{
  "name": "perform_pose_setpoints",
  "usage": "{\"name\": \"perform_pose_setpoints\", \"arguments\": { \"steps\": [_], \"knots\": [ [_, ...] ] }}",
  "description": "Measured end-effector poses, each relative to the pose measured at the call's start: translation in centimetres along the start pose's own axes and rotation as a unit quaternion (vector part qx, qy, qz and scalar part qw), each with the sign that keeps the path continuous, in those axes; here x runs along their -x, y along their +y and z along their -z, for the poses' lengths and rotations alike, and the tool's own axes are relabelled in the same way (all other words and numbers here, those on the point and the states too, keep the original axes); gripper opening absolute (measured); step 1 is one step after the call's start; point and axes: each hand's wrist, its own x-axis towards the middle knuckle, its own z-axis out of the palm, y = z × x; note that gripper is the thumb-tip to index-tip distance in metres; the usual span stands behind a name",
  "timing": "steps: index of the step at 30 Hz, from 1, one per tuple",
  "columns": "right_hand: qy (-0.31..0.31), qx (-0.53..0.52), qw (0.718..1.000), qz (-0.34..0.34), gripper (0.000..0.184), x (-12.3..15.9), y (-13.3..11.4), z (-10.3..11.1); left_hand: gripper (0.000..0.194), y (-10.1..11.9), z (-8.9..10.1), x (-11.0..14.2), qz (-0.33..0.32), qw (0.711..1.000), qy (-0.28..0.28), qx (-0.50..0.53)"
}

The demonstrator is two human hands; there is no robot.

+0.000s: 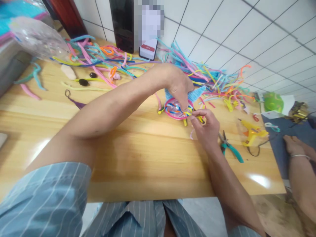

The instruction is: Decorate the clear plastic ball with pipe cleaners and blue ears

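Observation:
A round pipe-cleaner craft (170,115) has a pink rim, a clear shiny middle crossed by blue, white, orange and yellow twisted strands, and light blue pointed pieces (198,93) behind it. Yellow and dark stubs stick out below. From above, my left hand (176,82) bends over the craft with its fingers closed down on it, one reaching inside the rim; the others are partly hidden. My right hand (206,125) pinches the craft's right edge between thumb and forefinger. Green-handled pliers (230,148) lie just right of my right wrist.
Loose coloured pipe cleaners (187,64) are heaped along the tiled wall. A phone (148,49) leans there. A yellow glue gun (253,131) with a cord lies at right. A plastic bag (39,38) is at left. Another person's arm (300,171) shows at far right.

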Motion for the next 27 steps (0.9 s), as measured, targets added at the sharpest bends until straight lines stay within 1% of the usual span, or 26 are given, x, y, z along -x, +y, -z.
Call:
{"name": "perform_pose_setpoints", "arguments": {
  "steps": [3, 6, 8, 11, 14, 17, 19, 21, 23, 27],
  "knots": [
    [0.005, 0.017, 0.999, 0.026, 0.001, 0.2, 0.7, 0.2, 0.065, -0.2, -0.1, -0.2, 0.004, 1.0, -0.005, -0.013],
    [0.015, 0.021, 0.998, 0.057, 0.003, 0.4, 1.2, -0.3, 0.067, -0.3, -0.3, -0.4, 0.017, 1.0, 0.003, -0.018],
    [0.02, 0.035, 0.997, 0.073, 0.005, 0.5, 1.6, -0.8, 0.067, -0.4, -0.6, -0.2, 0.014, 1.0, 0.012, -0.011],
    [0.021, 0.072, 0.992, 0.098, 0.012, 0.7, 2.3, -1.3, 0.059, -0.3, -0.9, 0.2, 0.003, 1.0, 0.023, 0.005],
    [0.023, 0.093, 0.988, 0.119, 0.018, 0.5, 2.7, -1.5, 0.056, -0.1, -1.0, 0.5, 0.003, 1.0, 0.027, 0.014],
    [0.046, 0.103, 0.983, 0.147, 0.021, 0.2, 2.7, -1.5, 0.058, 0.2, -1.0, 0.5, 0.031, 0.999, 0.018, 0.03],
    [0.048, 0.106, 0.979, 0.165, 0.022, 0.1, 2.7, -1.4, 0.062, 0.3, -1.0, 0.4, 0.061, 0.997, 0.013, 0.043],
    [0.032, 0.106, 0.981, 0.162, 0.023, 0.0, 2.6, -1.3, 0.07, 0.3, -1.1, 0.4, 0.079, 0.995, 0.008, 0.054],
    [0.015, 0.101, 0.985, 0.141, 0.023, 0.1, 2.5, -1.3, 0.075, 0.3, -1.2, 0.4, 0.084, 0.995, 0.009, 0.051],
    [0.015, 0.077, 0.991, 0.107, 0.022, 0.4, 2.4, -1.4, 0.081, 0.1, -1.4, 0.6, 0.055, 0.998, 0.02, 0.028]
  ]
}}
